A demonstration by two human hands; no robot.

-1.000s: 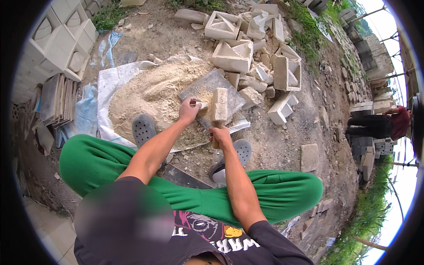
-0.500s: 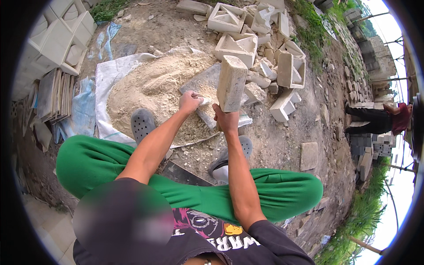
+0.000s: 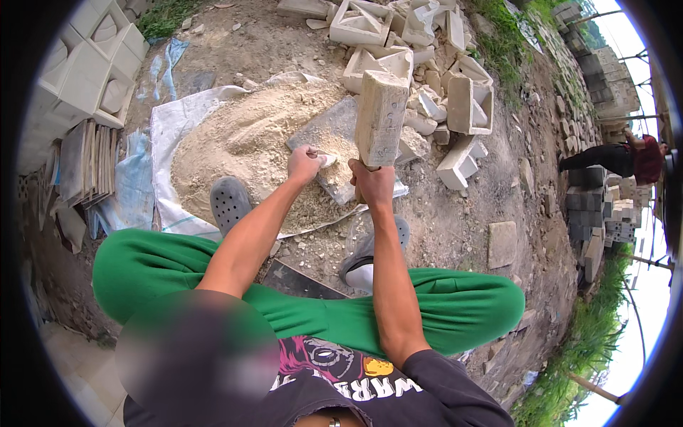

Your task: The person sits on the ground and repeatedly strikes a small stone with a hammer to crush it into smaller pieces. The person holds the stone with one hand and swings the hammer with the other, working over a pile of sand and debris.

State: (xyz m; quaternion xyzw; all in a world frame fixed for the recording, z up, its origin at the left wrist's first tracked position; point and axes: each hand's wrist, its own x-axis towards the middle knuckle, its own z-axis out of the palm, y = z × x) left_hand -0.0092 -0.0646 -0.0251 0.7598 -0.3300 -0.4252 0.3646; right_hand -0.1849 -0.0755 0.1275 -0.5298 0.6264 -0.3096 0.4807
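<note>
My right hand (image 3: 374, 185) is closed around the short handle of a big wooden mallet (image 3: 382, 119), its blocky, dust-covered head raised above the fist. Left of it, my left hand (image 3: 304, 165) pinches a small whitish chunk (image 3: 328, 161) at the near side of a flat grey slab (image 3: 313, 135). The mallet head is apart from the chunk and hides the slab's right part. Pale crumbs and powder lie on the slab. Around it spreads a heap of beige powder (image 3: 228, 142) on a white woven sheet (image 3: 162, 135).
Broken pale hollow blocks (image 3: 466, 107) and rubble are piled beyond the mallet. At the left lean thin boards (image 3: 89, 160) beside stacked white blocks (image 3: 99, 78). My feet in grey clogs (image 3: 230, 203) flank the heap's near edge. A person (image 3: 619, 158) is at the far right.
The mallet and my right hand have risen slightly, away from me and to the right. My left hand stays nearly in place. The person at far right has changed stance.
</note>
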